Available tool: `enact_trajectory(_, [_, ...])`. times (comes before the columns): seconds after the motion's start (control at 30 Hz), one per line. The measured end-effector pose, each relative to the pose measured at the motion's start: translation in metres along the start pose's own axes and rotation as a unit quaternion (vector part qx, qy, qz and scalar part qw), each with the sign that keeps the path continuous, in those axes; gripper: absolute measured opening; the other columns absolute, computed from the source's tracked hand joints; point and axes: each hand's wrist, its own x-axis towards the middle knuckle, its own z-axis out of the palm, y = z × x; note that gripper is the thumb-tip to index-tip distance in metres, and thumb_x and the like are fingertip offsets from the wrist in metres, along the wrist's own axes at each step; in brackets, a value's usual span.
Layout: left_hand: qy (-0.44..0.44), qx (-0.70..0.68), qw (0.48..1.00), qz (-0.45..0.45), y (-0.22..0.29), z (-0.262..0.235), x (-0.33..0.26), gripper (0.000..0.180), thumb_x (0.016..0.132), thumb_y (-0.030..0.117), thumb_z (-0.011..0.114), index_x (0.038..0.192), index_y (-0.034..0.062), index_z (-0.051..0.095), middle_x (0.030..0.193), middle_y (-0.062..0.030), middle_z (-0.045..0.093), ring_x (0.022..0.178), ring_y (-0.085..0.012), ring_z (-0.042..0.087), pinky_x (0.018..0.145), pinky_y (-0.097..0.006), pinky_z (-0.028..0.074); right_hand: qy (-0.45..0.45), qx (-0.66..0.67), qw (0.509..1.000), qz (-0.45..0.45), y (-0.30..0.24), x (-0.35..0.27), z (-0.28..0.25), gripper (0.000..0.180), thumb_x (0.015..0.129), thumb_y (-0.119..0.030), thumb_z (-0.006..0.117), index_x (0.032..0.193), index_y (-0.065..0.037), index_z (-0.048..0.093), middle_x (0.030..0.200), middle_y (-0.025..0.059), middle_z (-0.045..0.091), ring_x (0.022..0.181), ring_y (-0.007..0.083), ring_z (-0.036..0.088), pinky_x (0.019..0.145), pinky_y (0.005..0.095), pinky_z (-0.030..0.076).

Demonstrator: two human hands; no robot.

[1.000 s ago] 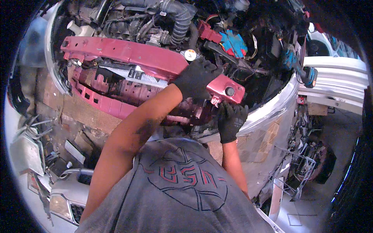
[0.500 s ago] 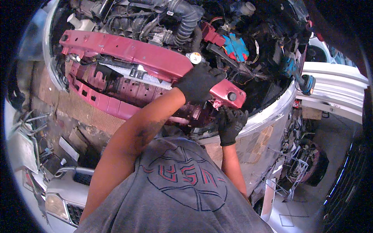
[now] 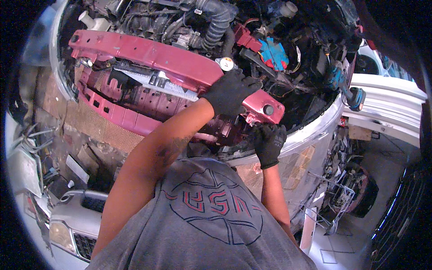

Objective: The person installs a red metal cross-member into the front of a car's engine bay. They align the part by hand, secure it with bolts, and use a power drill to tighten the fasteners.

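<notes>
A red radiator support beam (image 3: 144, 57) runs across the front of the opened engine bay. My left hand (image 3: 230, 95), in a black glove, is closed over the beam toward its right end, with the fingers wrapped across its top. Just below that end, beside a small red bracket and a round black rubber pad (image 3: 268, 110), is my right hand (image 3: 269, 143), also gloved. Its fingers are curled at the underside of the beam; what they grip is hidden. A metal radiator cap (image 3: 226, 64) shows just beyond my left hand.
Blue-and-red gloves (image 3: 273, 54) lie in the engine bay. A teal cordless power tool (image 3: 345, 86) rests at the right fender edge. Below the beam sits the silver radiator (image 3: 180, 90). A silver car front with a headlight (image 3: 62, 235) stands at lower left.
My right hand has tilted slightly, its wrist shifting a little to the right. My left hand keeps its place on the beam.
</notes>
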Motion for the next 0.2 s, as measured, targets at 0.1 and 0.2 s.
enact_trajectory(0.1, [0.001, 0.012, 1.000, -0.003, 0.0007, 0.0025, -0.0006, 0.085, 0.068, 0.050, 0.077, 0.137, 0.0077, 0.051, 0.130, -0.0180, 0.056, 0.116, -0.0394, 0.054, 0.105, -0.052, 0.036, -0.014, 0.010, 1.000, 0.021, -0.0014, -0.0002, 0.0033, 0.028, 0.077, -0.017, 0.072, 0.104, -0.020, 0.067, 0.091, 0.0077, 0.060, 0.089, 0.0303, 0.056, 0.092, 0.0498, 0.040])
enact_trajectory(0.2, [-0.003, 0.014, 1.000, -0.002, -0.0005, 0.0037, -0.0017, 0.089, 0.066, 0.043, 0.079, 0.141, 0.0072, 0.046, 0.135, -0.0154, 0.051, 0.112, -0.0364, 0.056, 0.106, -0.049, 0.035, -0.051, 0.008, 0.998, 0.019, -0.0031, 0.0011, -0.0002, 0.033, 0.076, -0.017, 0.073, 0.108, -0.020, 0.067, 0.092, 0.0075, 0.062, 0.089, 0.0293, 0.057, 0.093, 0.0490, 0.041])
